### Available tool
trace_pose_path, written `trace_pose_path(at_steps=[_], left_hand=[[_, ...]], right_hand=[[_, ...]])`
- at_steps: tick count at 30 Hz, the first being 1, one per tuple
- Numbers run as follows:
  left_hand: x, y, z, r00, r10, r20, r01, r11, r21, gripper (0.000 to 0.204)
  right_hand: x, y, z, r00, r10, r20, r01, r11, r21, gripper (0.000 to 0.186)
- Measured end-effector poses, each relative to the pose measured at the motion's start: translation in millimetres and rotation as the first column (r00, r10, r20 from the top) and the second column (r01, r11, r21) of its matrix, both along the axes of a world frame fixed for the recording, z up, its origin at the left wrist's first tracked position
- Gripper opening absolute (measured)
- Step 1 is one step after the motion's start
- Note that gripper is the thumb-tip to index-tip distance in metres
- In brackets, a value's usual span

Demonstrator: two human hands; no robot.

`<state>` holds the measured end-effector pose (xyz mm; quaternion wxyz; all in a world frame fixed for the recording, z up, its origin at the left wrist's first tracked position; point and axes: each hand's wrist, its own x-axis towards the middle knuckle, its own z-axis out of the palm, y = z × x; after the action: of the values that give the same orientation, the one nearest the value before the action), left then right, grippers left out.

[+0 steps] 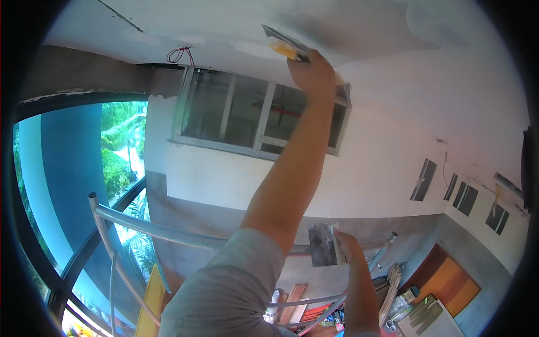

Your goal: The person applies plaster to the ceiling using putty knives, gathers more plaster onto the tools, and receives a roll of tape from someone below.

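Observation:
My left arm, in a grey sleeve, reaches up across the middle of the view. At the ceiling (224,28) my left hand (314,73) is closed on a putty knife (283,46) with a wide metal blade and a yellow handle. The blade lies at or very near the white ceiling, beside a darker, smeared patch; whether it touches I cannot tell. Lower down, my right hand (349,246) grips a second broad, square-bladed putty knife (324,245). Greyish filler is smeared over its face, and its handle is mostly hidden by the fingers.
A metal scaffold rail (168,231) curves below my arms. Red wires (181,54) hang from the ceiling near a framed window (247,112). Large glazing (73,168) stands on the left. Below right are an orange-brown door (449,275), boards (391,286) and building supplies.

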<state>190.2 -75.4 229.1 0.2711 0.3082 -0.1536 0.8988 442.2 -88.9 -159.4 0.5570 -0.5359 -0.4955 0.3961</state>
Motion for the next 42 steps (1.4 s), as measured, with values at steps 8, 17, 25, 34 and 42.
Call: trace_pose_path(at_steps=[8, 17, 25, 34, 42], left_hand=[[23.8, -72.9, 26.6, 0.941, 0.322, 0.102, -0.329, 0.943, 0.054, 0.028], [51.1, -104.7, -2.1, 0.708, 0.679, 0.195, -0.7, 0.637, 0.323, 0.065], [-22.9, -33.5, -22.7, 0.27, 0.952, 0.146, -0.952, 0.242, 0.187, 0.073], [-4.9, -20.6, 55.8, -0.315, 0.851, 0.419, -0.939, -0.216, -0.267, 0.07], [50.9, -9.4, -20.8, 0.542, 0.84, 0.016, -0.761, 0.483, 0.433, 0.046]], right_hand=[[-4.5, -2.1, 2.4, 1.0, 0.004, 0.009, -0.004, 1.0, -0.017, 0.049], [2.3, 6.1, -4.0, 0.997, 0.002, -0.075, -0.006, 0.998, -0.056, 0.05], [3.3, 7.0, -3.3, 1.0, -0.021, 0.0, 0.021, 0.998, -0.065, 0.05], [-2.3, 7.3, -6.3, 0.998, 0.037, -0.047, -0.038, 0.999, -0.012, 0.05], [15.1, 5.8, -8.2, 0.998, -0.012, -0.056, 0.011, 1.0, -0.025, 0.051]])
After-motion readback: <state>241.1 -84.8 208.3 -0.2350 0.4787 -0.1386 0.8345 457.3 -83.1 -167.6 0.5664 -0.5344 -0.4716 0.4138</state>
